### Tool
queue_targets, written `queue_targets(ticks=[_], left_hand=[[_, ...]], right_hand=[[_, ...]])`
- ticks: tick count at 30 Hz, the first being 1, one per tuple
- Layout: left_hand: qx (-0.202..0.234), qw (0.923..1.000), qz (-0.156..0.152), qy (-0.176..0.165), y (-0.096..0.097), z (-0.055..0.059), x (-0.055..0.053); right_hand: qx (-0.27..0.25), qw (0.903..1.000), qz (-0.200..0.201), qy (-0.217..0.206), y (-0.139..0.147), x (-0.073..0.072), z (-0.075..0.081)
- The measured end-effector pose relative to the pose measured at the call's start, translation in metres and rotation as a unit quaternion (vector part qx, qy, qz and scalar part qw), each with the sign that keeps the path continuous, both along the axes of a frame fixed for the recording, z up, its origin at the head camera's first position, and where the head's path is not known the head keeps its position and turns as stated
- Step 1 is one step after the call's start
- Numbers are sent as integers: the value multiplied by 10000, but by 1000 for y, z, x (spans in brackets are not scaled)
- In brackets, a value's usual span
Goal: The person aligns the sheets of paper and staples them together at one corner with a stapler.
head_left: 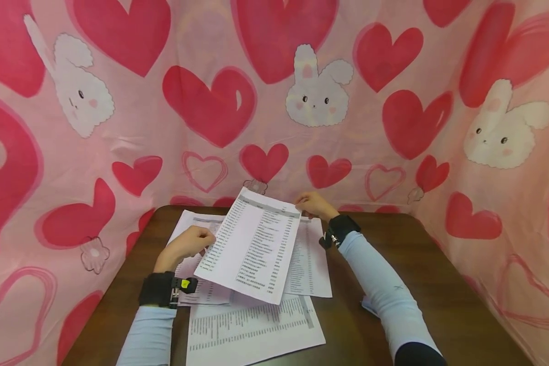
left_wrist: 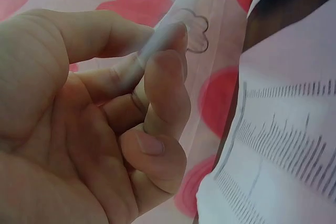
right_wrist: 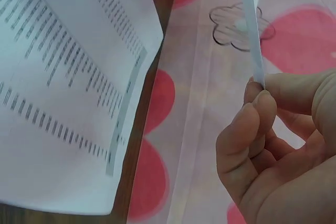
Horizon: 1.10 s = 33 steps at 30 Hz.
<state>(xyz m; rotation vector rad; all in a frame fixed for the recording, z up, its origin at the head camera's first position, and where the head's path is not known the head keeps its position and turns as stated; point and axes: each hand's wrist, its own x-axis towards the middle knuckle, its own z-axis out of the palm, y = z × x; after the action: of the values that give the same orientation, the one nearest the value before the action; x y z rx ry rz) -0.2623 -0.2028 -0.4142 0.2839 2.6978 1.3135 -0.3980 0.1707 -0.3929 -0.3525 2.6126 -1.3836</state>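
Note:
A printed sheet of paper [head_left: 251,244], with a grey header band and rows of text, is held up tilted above the table. My left hand [head_left: 189,246] pinches its left edge between thumb and fingers; the left wrist view shows that hand [left_wrist: 100,103] from the palm side. At the sheet's upper right corner, my right hand [head_left: 316,205] pinches it, and in the right wrist view the fingertips [right_wrist: 258,100] grip the thin edge. Beneath the raised sheet lie other printed sheets, one at the right [head_left: 308,264], one at the left [head_left: 206,292] and one in front [head_left: 256,328].
The brown wooden table [head_left: 384,264] carries the papers. A small pale blue object [head_left: 369,306] lies by the right forearm, partly hidden. Behind the table hangs a pink cloth [head_left: 274,137] with hearts and rabbits, which continues along both sides.

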Motion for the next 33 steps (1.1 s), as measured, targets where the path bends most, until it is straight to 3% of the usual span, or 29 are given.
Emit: queue_targets(ticks=[6,12,17,21,28,33], left_hand=[[14,9995,291,-104,-17,2,5],[-135,9981,544,-266,-33,5,18],[-306,9966,676,-345,-45,8,29],[-176,9967,698,-363,-55,10,36],[-326,9954,875,-194,-75,11,47],[-448,9936,1037,-60,-87,7,51]], right_hand=[[346,9989,175,252,-27,-9,-4],[534,9978,242,317,-54,-16,-7],[297,9988,338,199,-74,-18,-10],[269,9985,462,98,-92,-20,-11],[820,9910,627,847,-127,-25,-8],[912,9890,684,944,-151,-26,-6]])
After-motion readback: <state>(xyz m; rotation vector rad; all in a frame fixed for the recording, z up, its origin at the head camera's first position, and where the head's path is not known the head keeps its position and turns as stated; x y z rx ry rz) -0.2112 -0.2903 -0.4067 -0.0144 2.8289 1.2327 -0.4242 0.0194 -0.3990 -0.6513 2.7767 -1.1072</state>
